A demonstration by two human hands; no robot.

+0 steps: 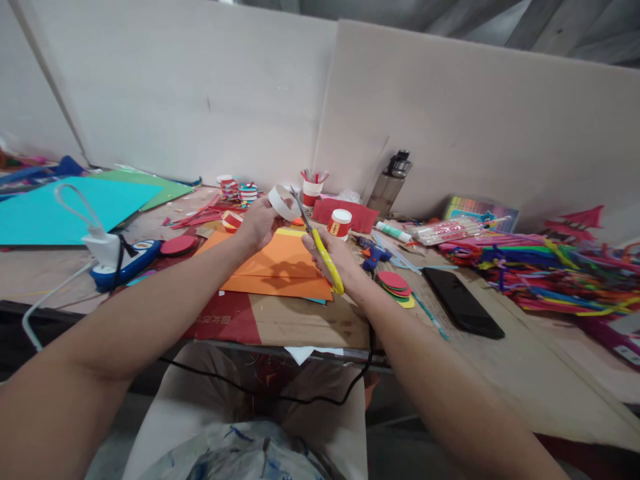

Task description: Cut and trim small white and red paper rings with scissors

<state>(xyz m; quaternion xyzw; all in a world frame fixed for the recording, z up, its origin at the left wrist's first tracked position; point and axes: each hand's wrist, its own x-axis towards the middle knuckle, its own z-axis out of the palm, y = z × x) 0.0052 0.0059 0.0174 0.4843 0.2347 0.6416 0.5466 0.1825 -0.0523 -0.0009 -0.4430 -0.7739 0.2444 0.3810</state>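
My left hand (pixel 260 225) grips a white ring (pixel 283 203), perhaps a strip of paper cup, raised above the orange paper sheets (pixel 273 263). In my right hand (pixel 336 252) are scissors (pixel 323 250) with yellow handles. Their blades point up and away, close by the ring's right edge; whether they touch it I cannot tell. Just beyond my right hand stands a red and white paper cup (pixel 341 225) with a white rim. Under the orange sheets lies a piece of brown and red cardboard (pixel 300 323).
A blue glue gun (pixel 375 257), round paper discs (pixel 394 283) and a black phone (pixel 463 302) lie to the right. Colourful pipe cleaners (pixel 545 267) pile up at far right. On the left are a power strip (pixel 127 263) and turquoise paper (pixel 75 210). A black cable (pixel 295 400) hangs over my lap.
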